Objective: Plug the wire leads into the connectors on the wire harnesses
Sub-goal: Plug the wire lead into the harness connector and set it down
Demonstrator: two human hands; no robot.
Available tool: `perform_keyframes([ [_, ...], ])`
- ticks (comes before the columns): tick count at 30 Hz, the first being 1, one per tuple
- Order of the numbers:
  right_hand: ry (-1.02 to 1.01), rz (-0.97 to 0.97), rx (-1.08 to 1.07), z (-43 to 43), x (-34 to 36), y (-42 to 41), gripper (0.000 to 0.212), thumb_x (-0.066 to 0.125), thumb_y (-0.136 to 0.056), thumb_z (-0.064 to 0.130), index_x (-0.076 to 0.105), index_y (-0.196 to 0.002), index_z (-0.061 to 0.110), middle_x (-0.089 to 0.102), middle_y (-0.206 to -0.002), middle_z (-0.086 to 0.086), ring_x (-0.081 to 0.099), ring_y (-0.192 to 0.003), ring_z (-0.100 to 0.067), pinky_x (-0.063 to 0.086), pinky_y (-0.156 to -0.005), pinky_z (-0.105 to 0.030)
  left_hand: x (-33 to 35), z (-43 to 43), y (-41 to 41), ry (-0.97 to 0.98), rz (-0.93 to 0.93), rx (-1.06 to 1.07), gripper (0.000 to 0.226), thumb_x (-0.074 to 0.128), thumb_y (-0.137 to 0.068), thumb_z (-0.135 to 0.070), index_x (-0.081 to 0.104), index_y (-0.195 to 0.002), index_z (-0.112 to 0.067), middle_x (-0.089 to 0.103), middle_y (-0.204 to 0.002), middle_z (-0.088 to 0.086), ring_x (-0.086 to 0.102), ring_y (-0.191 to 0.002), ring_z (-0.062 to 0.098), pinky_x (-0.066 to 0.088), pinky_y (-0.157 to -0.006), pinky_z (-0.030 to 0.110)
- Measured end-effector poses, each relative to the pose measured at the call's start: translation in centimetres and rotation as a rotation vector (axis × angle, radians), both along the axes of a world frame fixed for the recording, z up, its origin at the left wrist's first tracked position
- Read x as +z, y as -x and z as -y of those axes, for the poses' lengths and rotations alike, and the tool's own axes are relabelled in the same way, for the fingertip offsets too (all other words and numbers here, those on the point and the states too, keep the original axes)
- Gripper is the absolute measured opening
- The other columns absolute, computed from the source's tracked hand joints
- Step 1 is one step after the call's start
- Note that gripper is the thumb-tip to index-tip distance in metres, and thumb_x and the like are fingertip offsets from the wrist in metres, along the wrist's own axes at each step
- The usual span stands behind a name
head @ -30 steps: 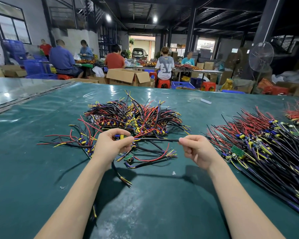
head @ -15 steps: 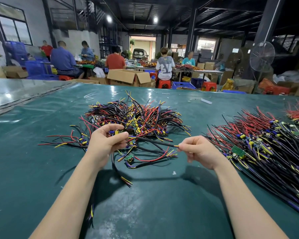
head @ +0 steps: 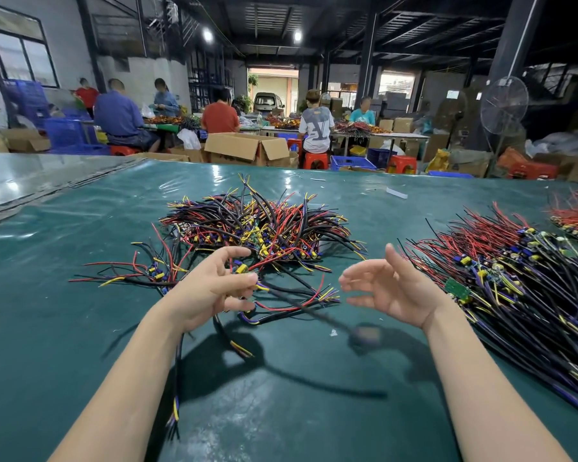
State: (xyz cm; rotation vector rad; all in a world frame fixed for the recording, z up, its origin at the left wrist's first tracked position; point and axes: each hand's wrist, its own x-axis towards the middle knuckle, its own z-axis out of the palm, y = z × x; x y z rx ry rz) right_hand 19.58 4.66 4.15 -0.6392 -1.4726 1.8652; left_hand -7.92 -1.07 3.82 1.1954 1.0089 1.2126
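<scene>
Harness [head: 242, 269] in left hand [head: 211, 291], lead [head: 314, 315] perhaps airborne

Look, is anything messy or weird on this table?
The middle wire pile is a jumbled tangle; the right pile lies combed one way. The black wire of the harness gripped by the left hand is blurred.

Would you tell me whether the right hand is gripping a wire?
No, the right hand is open, its fingers spread with nothing between them.

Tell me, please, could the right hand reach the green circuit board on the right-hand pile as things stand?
Probably yes: the right hand is open and empty, and the green circuit board lies on top at the edge of the pile, beside that wrist.
</scene>
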Motion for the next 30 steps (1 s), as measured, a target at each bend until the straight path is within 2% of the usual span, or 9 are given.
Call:
perform_keyframes([
  [3, 0.012, -0.014, 0.027, 0.5, 0.0, 1.8, 0.06, 0.072, -0.054, 0.064, 0.075, -0.077, 0.01, 0.072, -0.077, -0.005, 0.067, -0.067, -0.012, 0.053, -0.056, -0.023, 0.1, 0.2, -0.2, 0.049, 0.004, -0.085, 0.05, 0.066, -0.073, 0.002, 0.047, -0.113, -0.02, 0.052, -0.062, 0.006, 0.055, -0.047, 0.008, 0.052, -0.047, 0.025],
  [5, -0.019, 0.141, 0.034, 1.3, -0.2, 4.0, 0.038, 0.058, -0.079, 0.044, 0.071, -0.087, 0.008, 0.068, -0.071, -0.002, 0.06, -0.055, -0.008, 0.048, -0.047, -0.019, 0.1, 0.2, -0.3, 0.071, 0.008, -0.089, 0.065, 0.074, -0.067, 0.003, 0.042, -0.117, -0.022, 0.05, -0.066, 0.009, 0.055, -0.047, 0.01, 0.052, -0.047, 0.026],
  [7, -0.032, 0.224, 0.03, 2.5, -0.6, 6.7, 0.017, 0.05, -0.092, 0.02, 0.063, -0.092, 0.009, 0.061, -0.059, 0.003, 0.052, -0.044, -0.005, 0.043, -0.04, -0.017, 0.0, 0.3, -0.9, 0.066, 0.025, -0.054, 0.069, 0.071, -0.072, 0.004, 0.034, -0.123, -0.022, 0.054, -0.062, 0.008, 0.056, -0.047, 0.012, 0.051, -0.047, 0.026],
  [10, 0.015, 0.147, -0.048, 3.7, -1.3, 9.7, 0.01, 0.048, -0.094, 0.01, 0.058, -0.091, 0.01, 0.053, -0.046, 0.008, 0.044, -0.035, -0.002, 0.037, -0.034, -0.014, -0.5, -0.1, -2.8, 0.068, 0.11, 0.162, 0.056, 0.062, -0.082, 0.003, 0.029, -0.125, -0.014, 0.062, -0.07, 0.009, 0.062, -0.048, 0.012, 0.052, -0.046, 0.022],
  [13, 0.087, 0.05, -0.228, 3.9, -1.7, 10.6, 0.018, 0.052, -0.091, 0.003, 0.058, -0.108, 0.003, 0.052, -0.047, 0.005, 0.043, -0.033, -0.002, 0.039, -0.035, -0.014, -1.3, -0.5, -4.7, 0.112, 0.224, 0.349, 0.044, 0.064, -0.083, -0.001, 0.039, -0.119, -0.003, 0.062, -0.08, 0.011, 0.064, -0.049, 0.006, 0.05, -0.046, 0.016],
  [17, 0.135, -0.01, -0.359, 3.6, -2.0, 10.4, 0.014, 0.057, -0.086, -0.003, 0.059, -0.094, 0.008, 0.057, -0.05, 0.006, 0.045, -0.035, -0.002, 0.042, -0.039, -0.014, -1.6, -0.5, -5.4, 0.11, 0.283, 0.208, 0.006, 0.056, -0.088, -0.002, 0.061, -0.09, 0.002, 0.068, -0.072, 0.007, 0.065, -0.053, 0.007, 0.052, -0.049, 0.016],
  [23, 0.148, -0.055, -0.478, 3.1, -1.9, 10.0, 0.022, 0.056, -0.082, -0.008, 0.059, -0.077, 0.013, 0.057, -0.047, 0.006, 0.047, -0.038, -0.003, 0.033, -0.038, -0.013, -1.5, -0.1, -5.9, 0.066, 0.233, 0.096, 0.017, 0.053, -0.087, 0.003, 0.067, -0.09, -0.006, 0.072, -0.075, 0.007, 0.07, -0.066, 0.014, 0.058, -0.063, 0.023],
  [27, 0.198, -0.103, -0.452, 2.7, -1.8, 9.8, 0.017, 0.055, -0.087, 0.006, 0.052, -0.073, 0.014, 0.055, -0.046, 0.007, 0.046, -0.039, -0.006, 0.034, -0.048, -0.023, -1.4, 0.2, -6.5, -0.018, 0.092, 0.137, 0.021, 0.054, -0.086, 0.007, 0.069, -0.083, -0.007, 0.072, -0.069, 0.003, 0.067, -0.061, 0.008, 0.052, -0.054, 0.017],
  [30, 0.171, -0.098, -0.46, 2.7, -1.8, 9.5, 0.022, 0.055, -0.089, 0.007, 0.048, -0.068, 0.013, 0.053, -0.043, 0.005, 0.045, -0.036, -0.005, 0.035, -0.04, -0.018, -1.5, 0.2, -6.8, -0.026, 0.034, 0.187, 0.026, 0.054, -0.085, 0.009, 0.07, -0.078, -0.01, 0.07, -0.063, 0.0, 0.063, -0.056, 0.003, 0.052, -0.053, 0.015],
])
